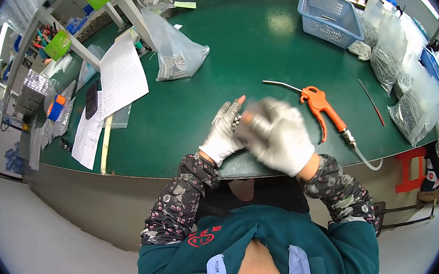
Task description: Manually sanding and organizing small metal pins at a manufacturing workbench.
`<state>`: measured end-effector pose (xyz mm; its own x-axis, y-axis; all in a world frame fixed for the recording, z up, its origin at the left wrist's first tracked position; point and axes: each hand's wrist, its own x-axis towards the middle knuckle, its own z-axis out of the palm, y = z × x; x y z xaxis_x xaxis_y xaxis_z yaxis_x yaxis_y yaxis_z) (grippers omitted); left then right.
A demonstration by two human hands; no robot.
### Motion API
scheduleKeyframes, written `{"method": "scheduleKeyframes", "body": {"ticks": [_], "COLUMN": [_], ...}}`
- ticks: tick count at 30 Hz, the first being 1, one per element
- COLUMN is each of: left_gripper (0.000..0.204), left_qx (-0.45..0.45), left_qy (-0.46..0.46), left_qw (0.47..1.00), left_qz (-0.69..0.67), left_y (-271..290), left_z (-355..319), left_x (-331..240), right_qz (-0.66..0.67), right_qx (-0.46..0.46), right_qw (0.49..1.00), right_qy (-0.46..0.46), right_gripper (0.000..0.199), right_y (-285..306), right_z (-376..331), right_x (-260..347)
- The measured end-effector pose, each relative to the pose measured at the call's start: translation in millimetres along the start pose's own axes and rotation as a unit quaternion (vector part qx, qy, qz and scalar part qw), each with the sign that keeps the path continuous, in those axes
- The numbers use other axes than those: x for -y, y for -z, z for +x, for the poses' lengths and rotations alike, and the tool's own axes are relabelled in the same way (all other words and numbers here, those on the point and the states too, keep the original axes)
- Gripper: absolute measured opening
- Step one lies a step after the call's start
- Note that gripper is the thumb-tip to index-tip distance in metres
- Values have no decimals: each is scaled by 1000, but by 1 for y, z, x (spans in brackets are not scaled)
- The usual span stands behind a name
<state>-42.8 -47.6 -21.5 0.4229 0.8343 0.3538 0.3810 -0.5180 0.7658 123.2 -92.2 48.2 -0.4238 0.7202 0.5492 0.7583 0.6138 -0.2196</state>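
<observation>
Both my hands wear white fingerless gloves and meet at the near edge of the green table (250, 44). My left hand (223, 133) lies flat on the table with its fingers stretched out and pointing away from me. My right hand (277, 134) is motion-blurred and sits right beside it, overlapping its fingertips. A small metallic thing seems to be between the hands, too blurred to make out. An orange air blow gun (321, 109) with a thin metal nozzle lies on the table just beyond my right hand.
A clear bag of small metal parts (177, 57) lies at the left centre. Paper sheets (121, 76) hang over the left edge. A blue basket (329, 16) stands at the back. Several bags of parts (413, 98) line the right side. A red stool (411, 169) stands at right.
</observation>
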Motion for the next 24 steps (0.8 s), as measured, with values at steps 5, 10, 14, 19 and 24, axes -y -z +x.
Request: {"method": "scheduleKeyframes", "body": {"ticks": [5,10,14,19,24], "left_gripper": [79,72,63,57,58], "left_qx": [19,35,-8,-29,34], "left_qy": [1,37,-16,-34,95], "left_qw": [999,996,1000,999,986], "left_qz": [29,-79,-24,13,-131], "left_y": [0,2,-2,-2,0], "left_z": [0,0,-1,1,-2], "left_x": [1,-1,10,4,1], "right_qz": [-159,-4,-16,-81,47], "right_qx": [-88,-4,-79,-3,47], "right_qw": [971,996,995,980,996], "right_qy": [-154,-92,-65,-183,-55], "right_gripper": [28,32,32,37,43], "right_y": [-1,-10,0,5,-7], "right_z": [0,-7,-7,-5,-10], "right_x": [-46,-28,-19,-36,-25]}}
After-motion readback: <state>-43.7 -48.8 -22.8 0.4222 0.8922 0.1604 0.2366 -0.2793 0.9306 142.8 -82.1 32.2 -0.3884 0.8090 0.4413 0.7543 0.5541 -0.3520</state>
